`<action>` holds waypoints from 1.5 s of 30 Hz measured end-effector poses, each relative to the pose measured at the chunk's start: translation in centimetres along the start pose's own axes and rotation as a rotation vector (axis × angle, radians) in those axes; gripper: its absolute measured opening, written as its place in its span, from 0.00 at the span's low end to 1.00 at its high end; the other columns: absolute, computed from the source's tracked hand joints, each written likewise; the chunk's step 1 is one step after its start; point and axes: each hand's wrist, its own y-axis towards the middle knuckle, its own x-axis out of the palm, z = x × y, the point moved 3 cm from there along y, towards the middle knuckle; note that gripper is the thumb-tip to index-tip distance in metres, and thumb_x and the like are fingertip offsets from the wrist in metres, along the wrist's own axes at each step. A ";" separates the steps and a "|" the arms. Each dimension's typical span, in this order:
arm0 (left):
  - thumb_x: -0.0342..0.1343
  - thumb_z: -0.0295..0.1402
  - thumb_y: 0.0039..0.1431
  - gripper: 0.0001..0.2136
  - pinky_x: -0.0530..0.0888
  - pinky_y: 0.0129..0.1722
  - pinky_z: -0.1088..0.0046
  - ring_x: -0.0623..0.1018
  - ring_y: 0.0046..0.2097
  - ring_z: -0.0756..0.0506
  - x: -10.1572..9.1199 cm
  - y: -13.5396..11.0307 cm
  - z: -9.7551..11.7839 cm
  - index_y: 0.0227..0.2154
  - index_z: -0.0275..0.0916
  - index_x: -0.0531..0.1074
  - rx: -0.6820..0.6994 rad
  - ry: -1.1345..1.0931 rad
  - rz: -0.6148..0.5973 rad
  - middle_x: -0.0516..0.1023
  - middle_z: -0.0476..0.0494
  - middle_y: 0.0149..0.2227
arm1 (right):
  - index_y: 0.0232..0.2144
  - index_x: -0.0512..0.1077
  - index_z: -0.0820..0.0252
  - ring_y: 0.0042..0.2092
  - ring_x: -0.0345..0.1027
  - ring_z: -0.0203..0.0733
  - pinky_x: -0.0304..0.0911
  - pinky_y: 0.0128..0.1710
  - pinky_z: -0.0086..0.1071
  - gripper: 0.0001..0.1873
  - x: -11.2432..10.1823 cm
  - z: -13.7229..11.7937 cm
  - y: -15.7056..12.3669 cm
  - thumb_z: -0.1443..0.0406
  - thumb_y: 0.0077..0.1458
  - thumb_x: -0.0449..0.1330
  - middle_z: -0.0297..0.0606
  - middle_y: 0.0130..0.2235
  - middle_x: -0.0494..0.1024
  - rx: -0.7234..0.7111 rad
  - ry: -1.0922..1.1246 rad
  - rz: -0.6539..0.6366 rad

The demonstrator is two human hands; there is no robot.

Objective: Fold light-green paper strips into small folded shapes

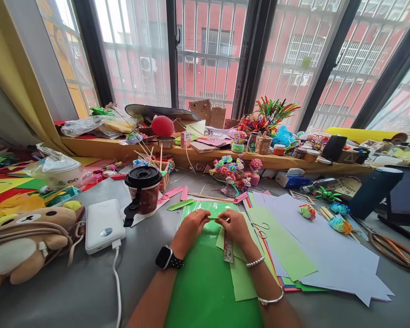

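Note:
Between my two hands runs a narrow light-green strip of paper (pixel 213 218), pinched at both ends. My left hand (pixel 194 228), with a black watch on its wrist, closes its fingertips on the left end. At the right end, my right hand (pixel 235 227) pinches too, fingers bent. Both are held over a shiny green sheet (pixel 205 278) on the table. A patterned ruler (pixel 228 250) lies under my right hand, next to pieces of light-green paper (pixel 242 280). Just beyond my left hand is a folded green paper piece (pixel 180 204).
A lidded coffee cup (pixel 146 193) and a white power bank (pixel 105 225) with its cable stand left. White paper sheets (pixel 328 246), crumpled paper flowers (pixel 306 211) and scissors (pixel 392 246) lie right. Behind are pipe-cleaner flowers (pixel 230 171) and a crowded windowsill (pixel 198 157).

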 end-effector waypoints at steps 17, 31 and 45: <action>0.54 0.36 0.44 0.09 0.68 0.32 0.74 0.72 0.31 0.48 0.5 0.1 -0.2 0.28 0.37 0.68 -0.238 -0.359 -0.158 0.73 0.48 0.27 | 0.21 0.72 0.63 0.25 0.61 0.33 0.56 0.26 0.26 0.09 -0.1 -0.7 -0.2 0.61 0.39 0.60 0.32 0.21 0.70 0.245 0.690 0.001; 0.57 0.33 0.39 0.11 0.66 0.27 0.75 0.72 0.27 0.49 0.6 0.3 -0.6 0.28 0.36 0.67 -0.367 -0.430 -0.088 0.72 0.50 0.22 | 0.22 0.73 0.65 0.25 0.64 0.34 0.57 0.26 0.26 0.13 0.3 0.5 -0.4 0.59 0.34 0.62 0.35 0.20 0.71 0.434 0.821 0.152; 0.57 0.31 0.39 0.14 0.66 0.26 0.75 0.73 0.27 0.49 0.5 0.2 -0.2 0.31 0.37 0.62 -0.428 -0.552 -0.039 0.72 0.51 0.21 | 0.20 0.70 0.63 0.25 0.62 0.33 0.57 0.25 0.26 0.10 0.9 -0.5 -0.4 0.60 0.36 0.61 0.33 0.21 0.70 0.294 0.719 -0.018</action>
